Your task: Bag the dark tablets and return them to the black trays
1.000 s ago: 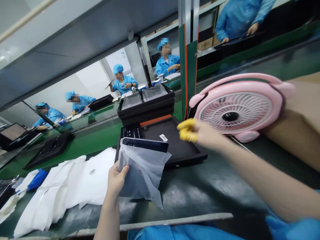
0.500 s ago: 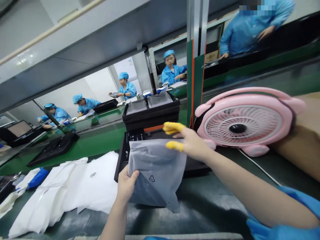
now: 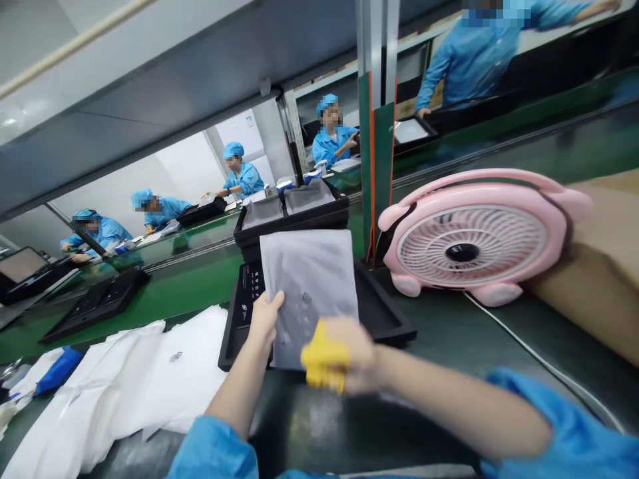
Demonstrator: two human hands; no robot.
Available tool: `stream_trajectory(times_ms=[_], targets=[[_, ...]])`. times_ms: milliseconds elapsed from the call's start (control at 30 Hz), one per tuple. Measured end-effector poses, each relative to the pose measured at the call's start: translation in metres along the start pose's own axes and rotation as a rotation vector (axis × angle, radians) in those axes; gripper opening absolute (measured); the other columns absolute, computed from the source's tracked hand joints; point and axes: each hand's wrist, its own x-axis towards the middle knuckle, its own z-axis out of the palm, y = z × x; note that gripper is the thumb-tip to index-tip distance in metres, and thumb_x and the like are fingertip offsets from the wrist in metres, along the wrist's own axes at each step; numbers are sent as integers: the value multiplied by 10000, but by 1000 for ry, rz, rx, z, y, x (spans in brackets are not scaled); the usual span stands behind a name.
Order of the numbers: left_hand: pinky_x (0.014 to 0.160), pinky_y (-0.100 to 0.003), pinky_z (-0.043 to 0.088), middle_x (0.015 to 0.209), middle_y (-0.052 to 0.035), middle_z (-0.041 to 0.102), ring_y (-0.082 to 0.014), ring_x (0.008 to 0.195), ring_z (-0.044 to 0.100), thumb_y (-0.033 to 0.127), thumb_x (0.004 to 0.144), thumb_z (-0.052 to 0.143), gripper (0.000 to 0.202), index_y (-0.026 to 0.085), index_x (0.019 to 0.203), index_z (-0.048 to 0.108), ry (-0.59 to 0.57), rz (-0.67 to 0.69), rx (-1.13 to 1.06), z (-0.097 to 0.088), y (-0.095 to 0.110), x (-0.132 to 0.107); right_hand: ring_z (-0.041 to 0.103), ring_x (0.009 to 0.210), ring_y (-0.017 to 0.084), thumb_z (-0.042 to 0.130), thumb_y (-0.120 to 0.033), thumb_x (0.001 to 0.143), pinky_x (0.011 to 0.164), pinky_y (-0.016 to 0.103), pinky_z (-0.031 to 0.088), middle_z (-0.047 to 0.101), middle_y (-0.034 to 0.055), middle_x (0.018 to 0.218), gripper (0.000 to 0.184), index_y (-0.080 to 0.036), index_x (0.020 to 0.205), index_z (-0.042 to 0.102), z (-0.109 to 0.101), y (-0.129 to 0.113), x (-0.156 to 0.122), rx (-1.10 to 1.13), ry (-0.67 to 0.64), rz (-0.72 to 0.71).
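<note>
My left hand (image 3: pixel 265 322) pinches the left edge of a frosted plastic bag (image 3: pixel 314 266), thumb on the front. The bag is held up and tilted; it looks grey, carries a small printed mark, and any contents cannot be made out. In front of its lower right part is my right hand (image 3: pixel 339 356), with yellow finger covers, its fingers curled and smeared by motion. Whether they grip the bag cannot be told. Behind and below the bag lies a black tray (image 3: pixel 394 319), with a black panel (image 3: pixel 244 299) bearing white symbols in its left side.
White frosted bags (image 3: pixel 174 379) lie spread on the left. A pink fan (image 3: pixel 464 233) stands at right, its white cable (image 3: pixel 529 346) crossing the bench. Stacked black trays (image 3: pixel 319 216) stand behind, near a metal post (image 3: pixel 379 86). Several co-workers in blue sit or stand across the green line.
The bag has risen and now looks flatter and narrower at the bottom. My right hand has come down from its upper right edge to in front of its lower part. The view has shifted slightly.
</note>
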Motion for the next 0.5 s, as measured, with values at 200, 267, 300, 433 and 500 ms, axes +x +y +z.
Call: stream_trajectory(times_ms=[200, 267, 300, 433, 500], targets=[[705, -334, 498, 902, -108, 628, -182, 777, 607, 264, 811, 556, 234, 80, 954, 580, -65, -159, 48, 63, -15, 58, 446, 408, 74, 374, -346, 876, 422, 203, 335, 513, -16, 455, 364, -173, 615, 559, 69, 30, -117, -58, -301, -76], [739, -356, 493, 1001, -89, 588, -178, 852, 583, 309, 835, 525, 285, 106, 1034, 550, -87, -101, 63, 71, -26, 58, 464, 418, 73, 391, -357, 869, 442, 195, 358, 547, -8, 482, 362, -169, 616, 569, 67, 44, -123, -62, -329, 32], [758, -367, 489, 1045, -79, 565, -179, 889, 569, 326, 843, 513, 306, 124, 1071, 532, -93, -65, 71, 71, -30, 55, 471, 422, 74, 395, -350, 867, 451, 195, 368, 560, -3, 492, 359, -165, 616, 574, 63, 49, -122, -71, -328, 87], [844, -387, 445, 1129, -94, 528, -201, 993, 529, 324, 830, 528, 338, 149, 1118, 514, -64, 67, 100, 36, -35, 40, 501, 447, 82, 412, -319, 855, 487, 203, 392, 596, 8, 531, 328, -166, 629, 593, 51, 57, -116, -65, -368, 186], [894, -356, 409, 1145, -94, 533, -195, 1026, 517, 292, 801, 557, 348, 171, 1125, 517, -41, 147, 154, -4, -29, 35, 509, 460, 85, 415, -298, 854, 496, 207, 392, 598, 8, 540, 308, -170, 634, 589, 48, 57, -116, -58, -406, 203]])
